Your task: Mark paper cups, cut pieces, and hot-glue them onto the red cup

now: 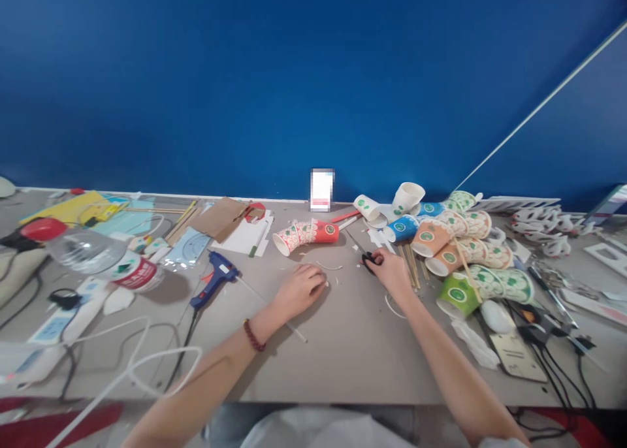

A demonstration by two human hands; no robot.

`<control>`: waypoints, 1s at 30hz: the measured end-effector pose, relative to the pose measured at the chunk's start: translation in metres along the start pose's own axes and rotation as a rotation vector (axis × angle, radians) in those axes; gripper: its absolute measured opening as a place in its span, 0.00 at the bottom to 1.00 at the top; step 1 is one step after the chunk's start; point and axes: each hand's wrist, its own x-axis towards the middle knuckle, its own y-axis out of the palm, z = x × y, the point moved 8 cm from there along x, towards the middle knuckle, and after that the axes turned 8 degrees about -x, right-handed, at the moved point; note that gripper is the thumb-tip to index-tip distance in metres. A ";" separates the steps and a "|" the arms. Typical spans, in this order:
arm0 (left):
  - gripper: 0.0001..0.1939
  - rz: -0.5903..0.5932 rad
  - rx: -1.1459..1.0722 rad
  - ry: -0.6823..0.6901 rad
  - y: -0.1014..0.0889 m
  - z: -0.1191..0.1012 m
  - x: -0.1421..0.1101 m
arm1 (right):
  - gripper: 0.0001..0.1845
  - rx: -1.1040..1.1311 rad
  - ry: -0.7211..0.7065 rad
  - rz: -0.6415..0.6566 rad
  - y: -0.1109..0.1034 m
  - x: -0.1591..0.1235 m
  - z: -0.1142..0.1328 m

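My left hand (298,290) rests palm down on the grey table (343,343), its fingers curled together over a thin white stick; whether they pinch anything is hidden. My right hand (389,268) is closed around the black handles of a pair of scissors (368,259), whose blades point away toward the cups. A row of nested red and white patterned paper cups (306,232) lies on its side just beyond both hands. Small white paper scraps lie scattered between the hands.
A pile of coloured paper cups (455,239) lies to the right with wooden sticks across it. A blue glue gun (215,278) and a plastic bottle (102,258) lie to the left, beside a power strip (53,320), cables, cardboard and paper sheets. A blue wall stands behind.
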 end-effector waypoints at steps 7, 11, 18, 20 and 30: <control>0.13 0.036 0.060 0.032 0.007 -0.003 -0.001 | 0.11 -0.007 -0.014 0.026 0.001 0.000 0.001; 0.14 0.065 0.072 0.027 0.009 -0.005 -0.002 | 0.11 0.082 -0.028 0.029 0.001 0.000 0.002; 0.12 0.034 -0.048 -0.030 0.008 0.004 0.002 | 0.09 0.082 -0.080 0.035 -0.009 0.004 0.006; 0.10 -0.009 -0.071 -0.072 0.008 0.009 0.004 | 0.10 -0.012 -0.083 -0.058 -0.020 0.005 0.004; 0.16 -0.248 -0.348 -0.277 -0.014 0.015 0.003 | 0.12 -0.459 -0.070 -0.011 -0.015 0.007 -0.005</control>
